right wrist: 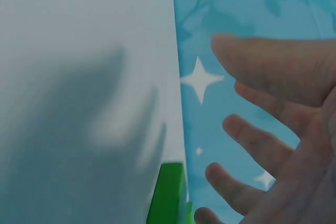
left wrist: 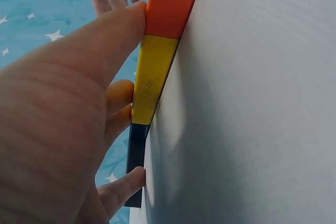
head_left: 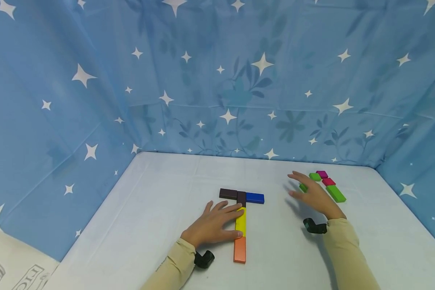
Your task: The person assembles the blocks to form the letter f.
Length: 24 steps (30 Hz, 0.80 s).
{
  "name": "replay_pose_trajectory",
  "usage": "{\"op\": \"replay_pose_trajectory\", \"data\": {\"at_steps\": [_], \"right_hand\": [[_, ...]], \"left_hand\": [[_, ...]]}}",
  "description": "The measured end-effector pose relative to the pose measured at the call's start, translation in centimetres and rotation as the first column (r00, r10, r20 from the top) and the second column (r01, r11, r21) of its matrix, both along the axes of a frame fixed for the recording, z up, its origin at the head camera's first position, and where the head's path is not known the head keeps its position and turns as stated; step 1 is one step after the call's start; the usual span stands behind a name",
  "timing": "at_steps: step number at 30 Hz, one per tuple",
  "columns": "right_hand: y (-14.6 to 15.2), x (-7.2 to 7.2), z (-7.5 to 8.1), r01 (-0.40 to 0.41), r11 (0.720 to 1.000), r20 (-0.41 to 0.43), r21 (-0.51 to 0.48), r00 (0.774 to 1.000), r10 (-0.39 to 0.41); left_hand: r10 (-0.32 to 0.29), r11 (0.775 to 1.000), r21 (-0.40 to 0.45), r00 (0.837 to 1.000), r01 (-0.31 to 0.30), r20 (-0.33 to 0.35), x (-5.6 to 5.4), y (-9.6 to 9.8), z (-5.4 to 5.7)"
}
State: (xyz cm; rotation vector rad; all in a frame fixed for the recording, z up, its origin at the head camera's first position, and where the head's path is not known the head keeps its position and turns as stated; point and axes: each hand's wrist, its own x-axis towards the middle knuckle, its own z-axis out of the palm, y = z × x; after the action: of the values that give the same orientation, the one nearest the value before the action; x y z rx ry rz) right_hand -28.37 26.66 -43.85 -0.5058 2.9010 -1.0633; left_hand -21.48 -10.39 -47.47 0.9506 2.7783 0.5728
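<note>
My left hand (head_left: 212,225) lies over a row of flat blocks with its fingers fairly straight. Its fingertips touch the yellow block (head_left: 241,223), and the thumb tip reaches where that meets the orange block (head_left: 240,251). Beyond the yellow one is a dark block (head_left: 241,197), with another dark block (head_left: 227,194) on its left and a blue block (head_left: 255,197) on its right, forming a T. My right hand (head_left: 315,197) hovers above the table with spread fingers, holding nothing. Beneath and beside it are a small green block (head_left: 303,188) and a longer green block (head_left: 336,193).
Near the right hand lie another green block (head_left: 314,177), a magenta block (head_left: 322,174) and a pinkish-red block (head_left: 328,182). The white table (head_left: 159,193) is backed by a blue curtain (head_left: 203,80) with stars. Each wrist carries a small black camera (head_left: 204,259).
</note>
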Motion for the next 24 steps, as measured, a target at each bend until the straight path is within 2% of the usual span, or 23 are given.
{"op": "replay_pose_trajectory", "data": {"at_steps": [3, 11, 24], "right_hand": [[0.9, 0.1, -0.2, 0.001, 1.000, 0.034, 0.001, 0.999, -0.001], [3.1, 0.1, -0.7, 0.002, 0.999, 0.062, -0.043, 0.998, 0.000], [4.3, 0.5, -1.2, 0.069, 0.998, 0.143, 0.007, 0.987, -0.069]], "left_hand": [[-0.002, 1.000, 0.003, 1.000, 0.002, -0.001, 0.0, 0.0, -0.1], [-0.012, 1.000, 0.007, 1.000, 0.012, -0.007, -0.1, -0.1, 0.0], [-0.015, 1.000, 0.018, 1.000, 0.015, 0.001, 0.0, -0.1, 0.1]]}}
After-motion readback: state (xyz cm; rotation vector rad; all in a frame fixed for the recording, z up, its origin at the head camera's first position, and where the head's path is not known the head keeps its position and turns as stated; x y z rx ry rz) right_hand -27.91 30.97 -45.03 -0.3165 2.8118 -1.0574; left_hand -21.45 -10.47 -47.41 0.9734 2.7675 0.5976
